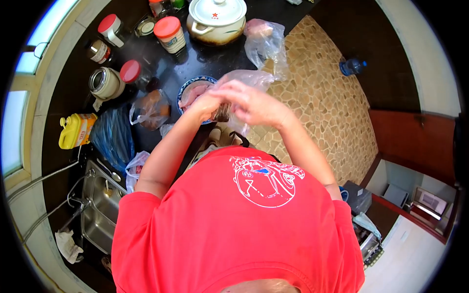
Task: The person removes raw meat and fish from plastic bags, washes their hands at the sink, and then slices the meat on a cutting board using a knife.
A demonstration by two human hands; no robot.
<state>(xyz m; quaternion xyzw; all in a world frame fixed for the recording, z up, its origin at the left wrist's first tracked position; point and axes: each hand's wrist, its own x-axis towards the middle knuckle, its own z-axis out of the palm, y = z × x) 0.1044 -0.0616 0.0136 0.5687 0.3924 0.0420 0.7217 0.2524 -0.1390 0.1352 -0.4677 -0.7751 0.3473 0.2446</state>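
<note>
Nearest me, a red T-shirt [234,234]. On the black counter [207,61], a blue-and-white bowl [182,89] holds raw meat [194,93]; the left hand [206,104] overlaps it, fingers bent. By the clear plastic bag [251,78], the right hand [254,103] curls its fingers — I can't tell either grip. A careless tug could knock the bowl, spilling meat.

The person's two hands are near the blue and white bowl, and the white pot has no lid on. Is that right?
Not quite: the white pot has its lid on, as the head view shows. The left hand and right hand are near the blue and white bowl.
</note>
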